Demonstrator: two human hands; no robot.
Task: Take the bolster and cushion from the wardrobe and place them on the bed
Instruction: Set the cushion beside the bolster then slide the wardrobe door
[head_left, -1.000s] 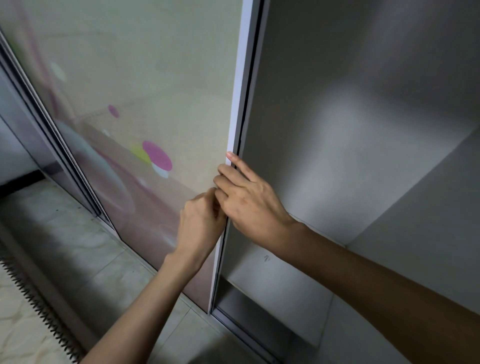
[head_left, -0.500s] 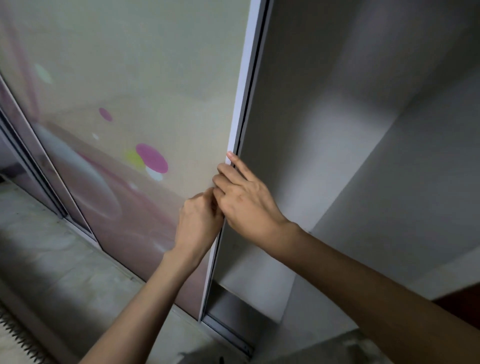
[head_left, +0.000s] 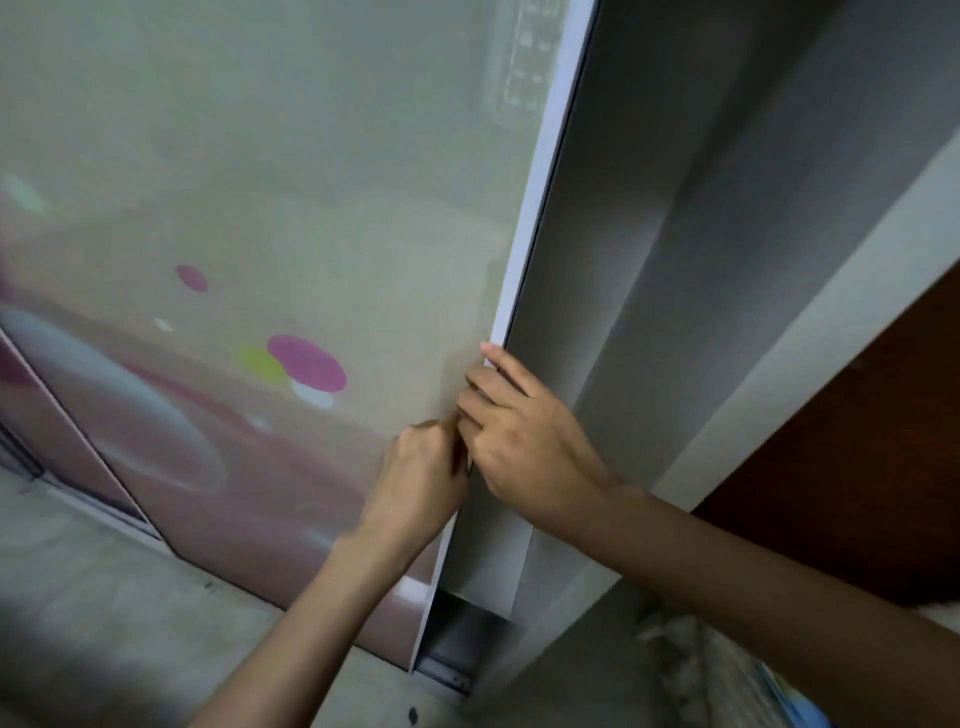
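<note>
The sliding wardrobe door (head_left: 270, 260) is held at its pale vertical edge strip (head_left: 540, 197) by both hands. The left hand (head_left: 421, 483) is curled against the front of the edge, its fingers hidden behind the knuckles, so how firmly the strip is gripped cannot be told; the right hand (head_left: 524, 441) is hooked over the edge from the inner side, with fingers bent round it.

Compared with a second ago, the opening beside the door looks much narrower: the broad grey interior has shrunk to a slim strip of inner panel (head_left: 597, 364), and a dark brown panel (head_left: 857, 441) has come into view at the right. Since the head camera has swung as well, it cannot be settled whether the door itself has been slid or only the view has shifted.

Neither the bolster nor the cushion is visible — the part of the wardrobe that shows holds nothing — and the bed is not clearly in view either. The task is judged to be at its opening step: access is being worked out, and nothing has yet been taken out.
</note>
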